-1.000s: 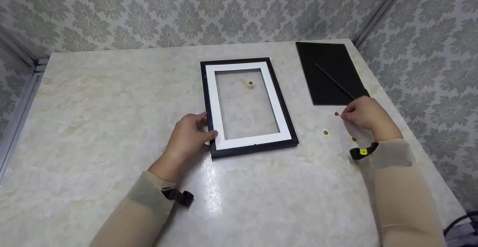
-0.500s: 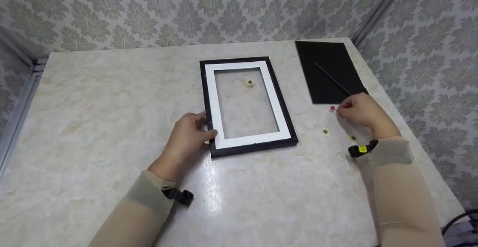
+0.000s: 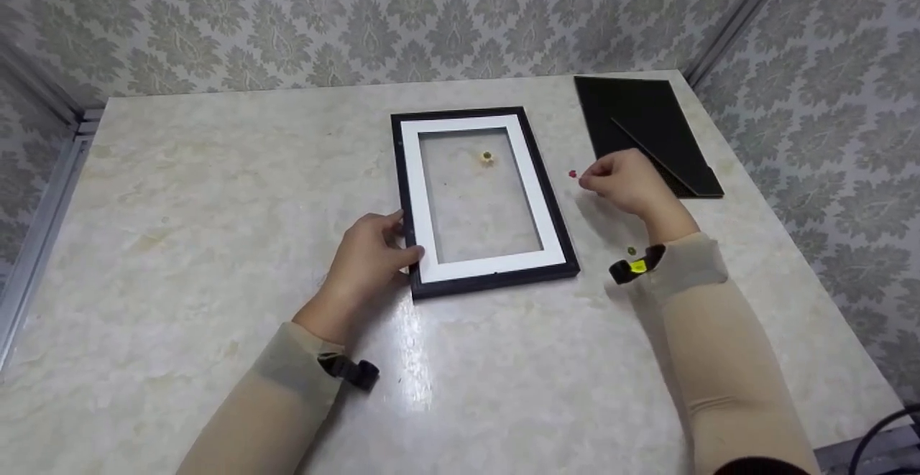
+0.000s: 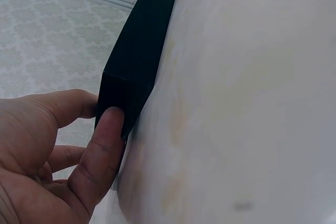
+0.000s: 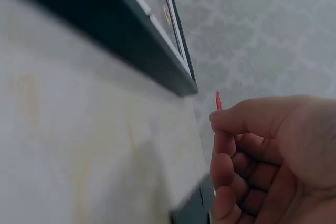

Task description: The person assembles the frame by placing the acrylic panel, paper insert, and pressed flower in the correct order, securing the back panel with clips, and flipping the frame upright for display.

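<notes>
A black picture frame [image 3: 496, 286] with a white inner mat lies at the middle of the table. My left hand [image 3: 370, 252] grips its left side near the front corner, thumb on top in the head view. Inside the frame's window sits a small pale dried flower [image 3: 487, 157]. My right hand [image 3: 624, 182] is just right of the frame, pinching a tiny red dried flower [image 3: 573, 173] between thumb and index finger. The red flower's tip [image 5: 218, 99] sticks up past the fingertips in the right wrist view.
The black backing board [image 3: 650, 105] with its stand flap lies at the back right, partly behind the right hand. Another small dried flower [image 3: 632, 250] lies on the table [image 3: 215, 195] beside the right wrist strap. Patterned walls stand behind and to the right.
My right hand has moved left and farther back with the red flower, from below the backing board to beside the frame. The left hand still holds the frame.
</notes>
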A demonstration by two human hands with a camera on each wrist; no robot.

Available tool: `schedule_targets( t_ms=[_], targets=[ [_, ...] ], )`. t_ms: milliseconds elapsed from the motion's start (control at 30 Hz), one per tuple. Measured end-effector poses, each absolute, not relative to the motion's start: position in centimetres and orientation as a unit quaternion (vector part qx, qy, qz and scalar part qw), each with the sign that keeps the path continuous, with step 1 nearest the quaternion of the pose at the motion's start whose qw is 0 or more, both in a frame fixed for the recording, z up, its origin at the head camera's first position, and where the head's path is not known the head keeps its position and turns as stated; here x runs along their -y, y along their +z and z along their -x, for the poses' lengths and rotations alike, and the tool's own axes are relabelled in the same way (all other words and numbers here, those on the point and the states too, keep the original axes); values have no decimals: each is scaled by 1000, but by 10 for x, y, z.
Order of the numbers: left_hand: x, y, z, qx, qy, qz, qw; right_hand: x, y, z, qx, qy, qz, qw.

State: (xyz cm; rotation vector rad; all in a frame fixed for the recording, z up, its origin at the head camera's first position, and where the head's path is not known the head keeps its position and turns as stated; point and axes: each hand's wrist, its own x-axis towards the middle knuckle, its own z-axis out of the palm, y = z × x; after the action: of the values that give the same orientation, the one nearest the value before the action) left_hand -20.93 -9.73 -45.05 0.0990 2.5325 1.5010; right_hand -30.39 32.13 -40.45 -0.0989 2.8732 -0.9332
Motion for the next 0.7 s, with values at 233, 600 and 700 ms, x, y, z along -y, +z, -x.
schedule_targets(
  t_ms=[233, 600, 700],
  targets=[
    [97, -451, 210, -859, 502, -37, 96, -272, -397, 321, -949, -307, 44, 57],
    [97, -451, 210, -858, 504, -32, 93, -203, -384, 345, -933, -342, 19, 108],
    [97, -451, 210, -860, 502, -29, 91, -183, -382, 350, -932, -339, 9, 130]
  ],
)
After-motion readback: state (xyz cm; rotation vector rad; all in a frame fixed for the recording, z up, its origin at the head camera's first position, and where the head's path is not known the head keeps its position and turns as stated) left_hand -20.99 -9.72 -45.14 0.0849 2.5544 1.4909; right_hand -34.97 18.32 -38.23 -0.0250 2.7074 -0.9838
